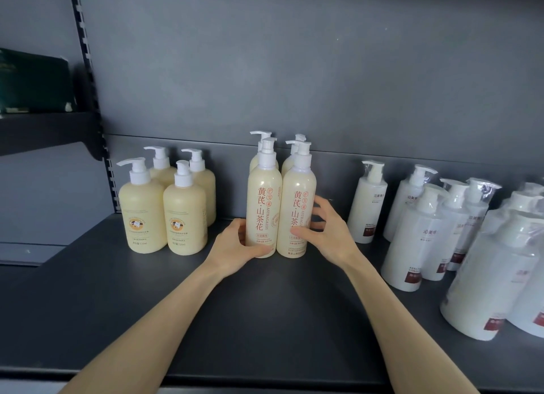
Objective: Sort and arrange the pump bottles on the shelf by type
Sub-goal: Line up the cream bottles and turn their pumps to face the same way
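Far left on shelf (265,320): four squat yellow bottles (164,211) grouped, looks sorted. Centre: my left hand (235,240) wraps base of front-left tall bottle (263,205); my right hand (323,226) curls round front-right tall bottle (297,205), thumb on label. Both upright, touching, matching pair behind. Squaring this block, I reckon. Right: wrapped white bottles (426,234) staggered. Probably next: straighten rows, careful grip on film.
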Demonstrator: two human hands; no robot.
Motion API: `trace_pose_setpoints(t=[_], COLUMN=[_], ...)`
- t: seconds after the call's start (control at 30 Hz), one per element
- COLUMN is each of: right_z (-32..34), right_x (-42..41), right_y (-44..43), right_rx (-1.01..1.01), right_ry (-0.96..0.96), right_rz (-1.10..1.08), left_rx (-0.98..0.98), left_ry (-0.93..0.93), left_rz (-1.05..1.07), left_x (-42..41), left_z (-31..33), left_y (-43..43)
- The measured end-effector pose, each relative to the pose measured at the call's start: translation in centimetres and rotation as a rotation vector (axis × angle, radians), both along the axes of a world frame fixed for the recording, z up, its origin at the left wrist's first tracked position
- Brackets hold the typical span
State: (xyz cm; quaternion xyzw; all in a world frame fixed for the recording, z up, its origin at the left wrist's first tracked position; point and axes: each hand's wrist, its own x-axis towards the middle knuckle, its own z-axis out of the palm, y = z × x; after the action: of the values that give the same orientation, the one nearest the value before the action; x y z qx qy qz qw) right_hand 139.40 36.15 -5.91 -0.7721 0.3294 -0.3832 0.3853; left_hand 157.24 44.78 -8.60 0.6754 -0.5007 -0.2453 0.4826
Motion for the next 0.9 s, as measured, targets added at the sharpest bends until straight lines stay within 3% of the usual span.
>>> trace_pose_setpoints(t=[0.9], right_z=[0.12], right_x=[0.2], right_y=[0.38], right_rx=[-0.028], right_ry=[0.014], right_rz=[-0.024], left_rx=[0.004], left_ry=[-0.012], left_rz=[-0.01], left_x=[0.03], left_z=[0.0], left_y=[0.12])
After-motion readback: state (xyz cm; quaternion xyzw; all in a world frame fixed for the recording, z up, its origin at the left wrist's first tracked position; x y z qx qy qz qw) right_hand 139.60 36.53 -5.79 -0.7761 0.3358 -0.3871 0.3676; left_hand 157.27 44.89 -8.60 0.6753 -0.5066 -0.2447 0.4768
